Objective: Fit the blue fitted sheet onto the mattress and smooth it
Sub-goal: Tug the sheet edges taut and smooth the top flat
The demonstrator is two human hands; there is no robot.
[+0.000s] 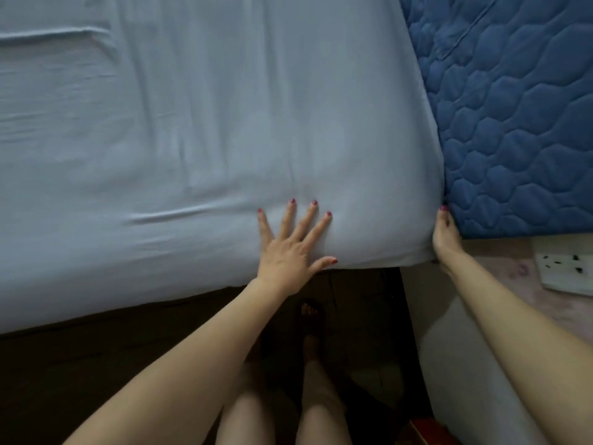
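The light blue fitted sheet [192,123] covers the mattress across most of the view, with a few creases at the left and near the front edge. My left hand [288,245] lies flat on the sheet near the front right corner, fingers spread. My right hand [446,234] is at that corner's right side, wedged between the sheeted mattress and a dark blue quilted mattress [519,123]; its fingers are partly hidden in the gap, so its hold is unclear.
The quilted mattress stands against the right side of the bed. A white power socket [564,268] sits on a pale surface at the right. Below the bed edge is dark floor with my legs and a sandalled foot [311,319].
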